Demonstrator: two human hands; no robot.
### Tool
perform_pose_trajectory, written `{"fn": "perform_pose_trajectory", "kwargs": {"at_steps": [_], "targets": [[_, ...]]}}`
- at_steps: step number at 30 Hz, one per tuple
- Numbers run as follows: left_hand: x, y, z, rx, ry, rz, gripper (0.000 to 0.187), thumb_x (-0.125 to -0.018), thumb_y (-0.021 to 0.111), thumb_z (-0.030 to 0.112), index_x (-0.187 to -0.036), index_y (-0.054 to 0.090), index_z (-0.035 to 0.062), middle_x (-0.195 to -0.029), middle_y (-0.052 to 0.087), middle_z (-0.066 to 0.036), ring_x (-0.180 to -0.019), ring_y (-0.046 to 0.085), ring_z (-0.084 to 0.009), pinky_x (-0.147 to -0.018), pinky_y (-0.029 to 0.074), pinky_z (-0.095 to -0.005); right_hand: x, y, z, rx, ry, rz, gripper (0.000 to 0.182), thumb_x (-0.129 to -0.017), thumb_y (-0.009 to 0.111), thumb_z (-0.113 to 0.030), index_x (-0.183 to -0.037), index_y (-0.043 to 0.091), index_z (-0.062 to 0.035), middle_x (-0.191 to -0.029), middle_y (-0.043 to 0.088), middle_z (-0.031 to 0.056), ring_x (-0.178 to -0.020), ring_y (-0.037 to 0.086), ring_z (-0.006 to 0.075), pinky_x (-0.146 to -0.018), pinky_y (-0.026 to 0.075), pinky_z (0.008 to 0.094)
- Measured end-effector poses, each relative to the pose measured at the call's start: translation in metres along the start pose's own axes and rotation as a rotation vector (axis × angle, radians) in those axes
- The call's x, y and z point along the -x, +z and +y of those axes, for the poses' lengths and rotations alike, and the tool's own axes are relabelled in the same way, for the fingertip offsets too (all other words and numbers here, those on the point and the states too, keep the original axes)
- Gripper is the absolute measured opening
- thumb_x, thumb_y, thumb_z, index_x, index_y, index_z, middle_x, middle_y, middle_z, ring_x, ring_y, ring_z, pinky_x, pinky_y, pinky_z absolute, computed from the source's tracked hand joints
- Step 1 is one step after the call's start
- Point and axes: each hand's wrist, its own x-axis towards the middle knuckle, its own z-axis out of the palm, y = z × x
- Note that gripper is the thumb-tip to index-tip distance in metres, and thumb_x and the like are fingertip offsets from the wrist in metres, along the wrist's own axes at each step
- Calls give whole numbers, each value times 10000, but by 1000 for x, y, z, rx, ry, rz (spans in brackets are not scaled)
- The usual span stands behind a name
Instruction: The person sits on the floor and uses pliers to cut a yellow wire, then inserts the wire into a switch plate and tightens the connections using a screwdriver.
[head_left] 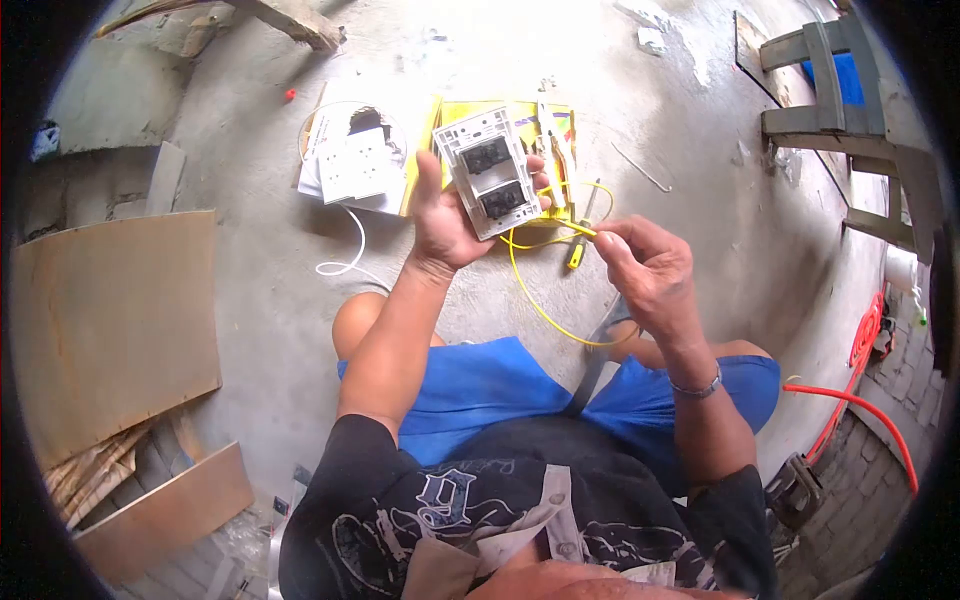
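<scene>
My left hand holds a white double socket module with its back facing up, showing two dark terminal blocks. My right hand pinches a yellow wire close to the socket's lower right corner; the wire loops down over my lap. On the concrete floor beyond lie a yellow package, a screwdriver with a yellow handle, and a white socket faceplate on papers with a white cable.
Plywood boards lie at the left, more boards at bottom left. A wooden frame stands at the right. An orange hose runs along the brick wall at the right. My knees in blue shorts are below the hands.
</scene>
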Motion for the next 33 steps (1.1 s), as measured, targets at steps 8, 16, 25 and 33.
{"fn": "perform_pose_trajectory", "kwargs": {"at_steps": [8, 16, 25, 33], "targets": [[5, 18, -50, 111, -163, 210, 807, -865, 329, 719, -1301, 450, 51, -1090, 604, -202, -989, 620, -326, -839, 526, -505, -1, 4, 5, 322, -253, 114, 76, -811, 648, -71, -821, 655, 5, -682, 644, 164, -582, 637, 208, -543, 472, 322], [12, 11, -69, 236, -244, 157, 744, -909, 306, 667, -1326, 443, 67, -1236, 567, -146, -1104, 576, -298, -962, 462, -433, -2, 5, 7, 484, -279, 112, 115, -787, 646, -77, -720, 585, -7, -624, 582, 192, -596, 620, 342, -541, 470, 395], [10, 17, -73, 149, -227, 268, 753, -902, 304, 676, -1307, 444, 57, -1147, 594, -142, -1022, 613, -286, -854, 533, -436, -4, 1, 13, 504, -323, 132, 131, -784, 644, -91, -702, 577, -14, -624, 577, 199, -609, 612, 366, -555, 474, 421], [11, 18, -76, 0, -198, 250, 712, -918, 314, 650, -1296, 449, 62, -1122, 600, -123, -968, 635, -252, -802, 559, -428, -4, 0, 18, 534, -310, 121, 156, -785, 649, -112, -691, 574, -12, -613, 568, 205, -616, 611, 376, -566, 475, 437]]}}
